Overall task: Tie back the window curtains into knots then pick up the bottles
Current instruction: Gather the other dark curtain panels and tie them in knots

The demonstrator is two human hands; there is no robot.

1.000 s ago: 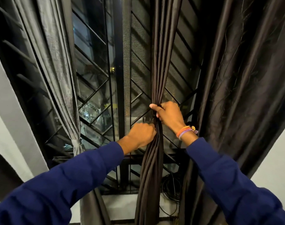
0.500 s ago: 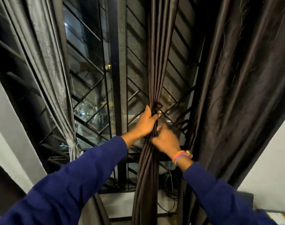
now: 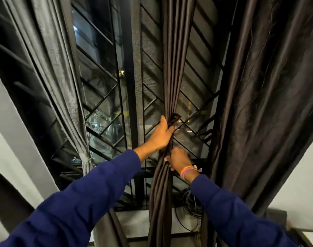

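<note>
Both arms wear long dark-blue sleeves (image 3: 84,198) of soft, lightly creased cloth, ending just behind each grip. Behind the right grip (image 3: 179,158) sit stacked thin wristbands (image 3: 188,169), orange, pink and purple, with a small yellowish charm.

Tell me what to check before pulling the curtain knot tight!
1. Left hand grips the brown curtain just under the small loop: ok.
2. Right hand holds the bundle lower down: ok.
3. All folds gathered in one bundle: ok.
4. Knot fully formed: not ok, only a small loop shows.
5. Grey curtain already tied: ok.
6. Bottles close by: cannot tell, none in view.
</note>
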